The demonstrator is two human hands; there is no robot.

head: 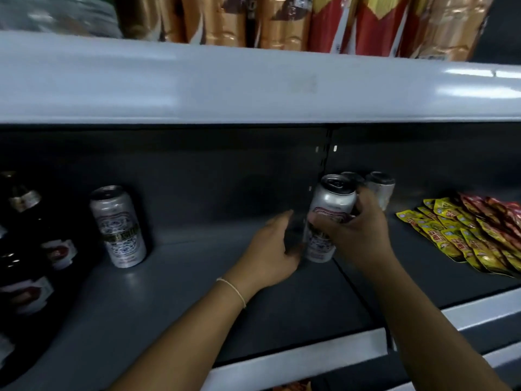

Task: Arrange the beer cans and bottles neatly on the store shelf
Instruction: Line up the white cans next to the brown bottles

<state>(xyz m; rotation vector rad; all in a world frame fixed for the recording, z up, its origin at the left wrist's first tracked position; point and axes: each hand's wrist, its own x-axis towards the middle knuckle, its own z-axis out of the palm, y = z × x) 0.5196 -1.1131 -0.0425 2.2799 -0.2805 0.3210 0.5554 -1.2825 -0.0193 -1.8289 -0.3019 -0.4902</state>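
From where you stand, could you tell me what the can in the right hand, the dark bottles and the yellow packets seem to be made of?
The can in the right hand: likely aluminium, matte silver with a printed label and pull-tab top. The dark bottles: probably brown glass, glossy, with paper-looking labels; they are blurred. The yellow packets: seemingly plastic or foil film, shiny and crinkled.

We stand in a shop: grey metal shelf point(169, 292) carrying beer cans point(119, 225), snack packets point(465, 235) beside them.
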